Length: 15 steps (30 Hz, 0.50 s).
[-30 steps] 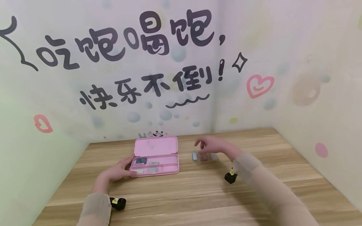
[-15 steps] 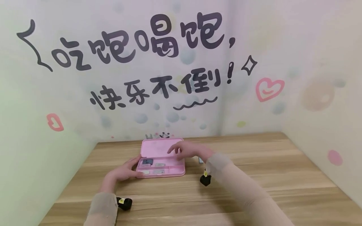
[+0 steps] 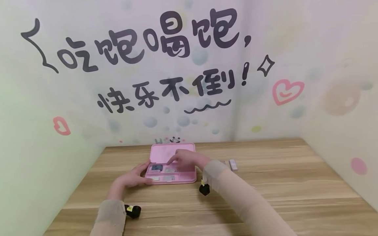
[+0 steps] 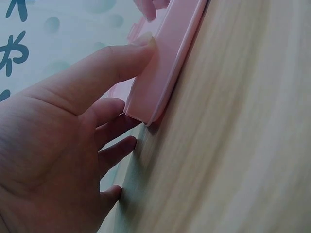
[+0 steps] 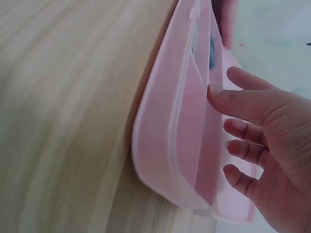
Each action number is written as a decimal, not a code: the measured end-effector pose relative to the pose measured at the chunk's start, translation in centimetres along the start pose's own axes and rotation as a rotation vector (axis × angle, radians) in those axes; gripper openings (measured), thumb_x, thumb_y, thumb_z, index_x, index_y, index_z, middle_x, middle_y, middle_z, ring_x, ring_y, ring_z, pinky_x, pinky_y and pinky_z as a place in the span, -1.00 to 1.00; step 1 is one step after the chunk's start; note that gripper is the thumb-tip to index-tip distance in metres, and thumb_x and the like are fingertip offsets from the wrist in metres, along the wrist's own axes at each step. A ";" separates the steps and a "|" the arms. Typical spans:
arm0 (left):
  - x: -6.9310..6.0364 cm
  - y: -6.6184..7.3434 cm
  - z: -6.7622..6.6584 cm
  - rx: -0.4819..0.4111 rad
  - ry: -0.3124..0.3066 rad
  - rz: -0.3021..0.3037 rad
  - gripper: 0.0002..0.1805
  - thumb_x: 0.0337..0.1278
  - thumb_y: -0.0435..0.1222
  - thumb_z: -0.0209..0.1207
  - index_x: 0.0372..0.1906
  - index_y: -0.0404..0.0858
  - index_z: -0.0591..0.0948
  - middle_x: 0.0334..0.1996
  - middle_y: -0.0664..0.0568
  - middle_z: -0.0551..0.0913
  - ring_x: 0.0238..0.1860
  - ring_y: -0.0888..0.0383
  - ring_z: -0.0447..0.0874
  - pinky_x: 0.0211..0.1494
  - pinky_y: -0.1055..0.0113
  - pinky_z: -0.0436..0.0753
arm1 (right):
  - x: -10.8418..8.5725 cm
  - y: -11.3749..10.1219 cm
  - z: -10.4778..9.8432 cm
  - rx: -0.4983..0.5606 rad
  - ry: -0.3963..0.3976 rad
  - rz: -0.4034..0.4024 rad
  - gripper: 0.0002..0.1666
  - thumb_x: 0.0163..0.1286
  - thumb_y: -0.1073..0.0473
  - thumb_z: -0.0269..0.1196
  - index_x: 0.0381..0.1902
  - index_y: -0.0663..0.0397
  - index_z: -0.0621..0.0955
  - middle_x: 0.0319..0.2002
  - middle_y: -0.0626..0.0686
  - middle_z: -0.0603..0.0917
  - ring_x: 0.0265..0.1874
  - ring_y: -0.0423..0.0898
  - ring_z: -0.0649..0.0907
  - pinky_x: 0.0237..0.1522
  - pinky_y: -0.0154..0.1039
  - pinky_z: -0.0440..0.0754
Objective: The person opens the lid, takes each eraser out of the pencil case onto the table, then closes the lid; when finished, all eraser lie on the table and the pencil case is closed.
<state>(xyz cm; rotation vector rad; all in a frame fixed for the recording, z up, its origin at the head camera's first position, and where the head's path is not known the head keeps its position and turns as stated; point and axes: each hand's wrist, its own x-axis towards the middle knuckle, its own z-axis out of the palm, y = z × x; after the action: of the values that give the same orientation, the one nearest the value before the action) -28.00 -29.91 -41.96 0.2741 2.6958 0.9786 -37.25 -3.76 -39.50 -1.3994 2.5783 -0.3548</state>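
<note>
A pink box [image 3: 189, 180] lies with its lid up, a dark grey piece [image 3: 157, 167] and several pale pieces [image 3: 169, 178] in its compartments. My left hand [image 3: 130, 177] holds the box's left end; in the left wrist view, the thumb of this hand [image 4: 63, 126] rests on the front edge of the box [image 4: 155, 92]. Over the rear compartment is my right hand [image 3: 186, 159]. In the right wrist view, this hand [image 5: 272, 126] has its fingers apart, nothing visible between them, its thumb at the divider of the box [image 5: 155, 126].
On the wooden table [image 3: 265, 183], right of the box, lies a small pale block [image 3: 233, 165]; beside it another small piece shows partly behind the right sleeve. A printed wall [image 3: 206, 131] stands behind the table.
My right hand has moved left, from over the small blocks to over the box. My left hand keeps its hold on the box. The head view has shifted slightly.
</note>
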 end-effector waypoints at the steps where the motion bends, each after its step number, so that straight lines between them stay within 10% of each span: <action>1: 0.0 0.0 0.0 0.003 0.000 0.000 0.13 -0.02 0.06 0.37 0.54 -0.24 0.00 0.48 -0.34 -0.04 0.44 -0.36 -0.12 0.34 -0.33 0.02 | 0.1 -0.1 0.0 -0.005 -0.005 -0.002 -0.51 0.28 0.31 0.23 0.11 -0.26 0.67 -0.22 -0.06 0.54 -0.26 -0.21 0.47 -0.16 -0.36 0.45; 15: 0.0 0.0 0.1 0.010 -0.004 -0.004 0.12 0.01 0.06 0.36 0.54 -0.24 -0.01 0.48 -0.34 -0.03 0.45 -0.36 -0.12 0.33 -0.35 0.01 | 1.0 -0.5 0.9 0.059 -0.040 0.060 -0.53 0.33 0.24 0.25 0.06 -0.49 0.67 -0.13 -0.04 0.49 -0.20 -0.17 0.47 -0.16 -0.34 0.46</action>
<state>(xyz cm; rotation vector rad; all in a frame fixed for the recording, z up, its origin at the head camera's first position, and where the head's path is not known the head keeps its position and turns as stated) -28.00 -29.85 -42.06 0.2723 2.6975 0.9623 -37.15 -4.93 -40.26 -1.2934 2.5498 -0.3867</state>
